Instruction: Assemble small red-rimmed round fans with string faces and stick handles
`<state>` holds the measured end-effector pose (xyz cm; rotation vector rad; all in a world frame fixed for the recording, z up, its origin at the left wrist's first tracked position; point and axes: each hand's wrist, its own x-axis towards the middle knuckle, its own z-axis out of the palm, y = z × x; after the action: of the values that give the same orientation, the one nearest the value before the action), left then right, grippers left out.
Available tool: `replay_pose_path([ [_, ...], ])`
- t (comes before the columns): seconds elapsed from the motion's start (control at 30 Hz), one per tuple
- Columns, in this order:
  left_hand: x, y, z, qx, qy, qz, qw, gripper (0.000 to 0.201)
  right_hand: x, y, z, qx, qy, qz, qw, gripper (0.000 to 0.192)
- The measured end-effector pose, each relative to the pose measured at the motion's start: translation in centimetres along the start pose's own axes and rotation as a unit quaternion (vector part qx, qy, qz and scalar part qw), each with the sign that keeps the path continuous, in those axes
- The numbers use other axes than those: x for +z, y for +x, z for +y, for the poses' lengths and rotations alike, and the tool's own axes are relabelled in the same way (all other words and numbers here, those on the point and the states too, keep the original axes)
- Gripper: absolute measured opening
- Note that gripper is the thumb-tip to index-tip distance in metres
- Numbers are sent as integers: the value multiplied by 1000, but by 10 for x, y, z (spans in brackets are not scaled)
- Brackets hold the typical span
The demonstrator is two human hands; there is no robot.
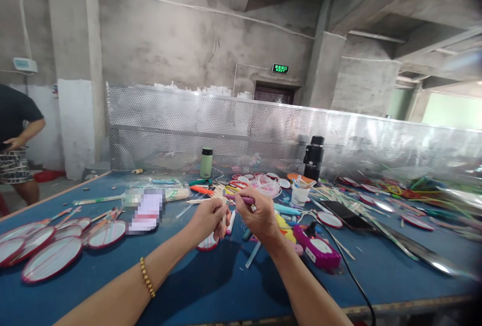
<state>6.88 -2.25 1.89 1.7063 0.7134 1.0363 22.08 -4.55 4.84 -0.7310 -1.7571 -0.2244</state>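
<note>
My left hand (211, 219) is closed on a pale, flat wooden stick (224, 196) held upright. Below these fingers shows part of a round white disc (207, 243) with a red rim; I cannot tell whether it is joined to the stick. Just to the right, my right hand (260, 211) grips a purple pen (244, 199), its end close to the stick's top. A pink marker (229, 230) and a white-capped pen (232, 219) lie around the hands, partly covered by them.
Several red-rimmed discs (52, 259) lie at the left, beside a phone (146, 211). Behind stand a green bottle (206, 163) and a black flask (314, 159). A white cup (300, 195), a purple power strip (317, 250) and a black cable (354, 278) are at the right.
</note>
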Motion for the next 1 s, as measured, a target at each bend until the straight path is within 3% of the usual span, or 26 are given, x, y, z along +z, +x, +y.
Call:
replay_pose_path([
  [0.2, -1, 1, 0, 2, -1, 4, 1000, 21, -1, 1, 0, -7, 16, 27, 999, 13],
  [1.0, -3, 3, -5, 6, -10, -1, 1000, 22, -1, 1, -1, -6, 6, 23, 1000, 14],
])
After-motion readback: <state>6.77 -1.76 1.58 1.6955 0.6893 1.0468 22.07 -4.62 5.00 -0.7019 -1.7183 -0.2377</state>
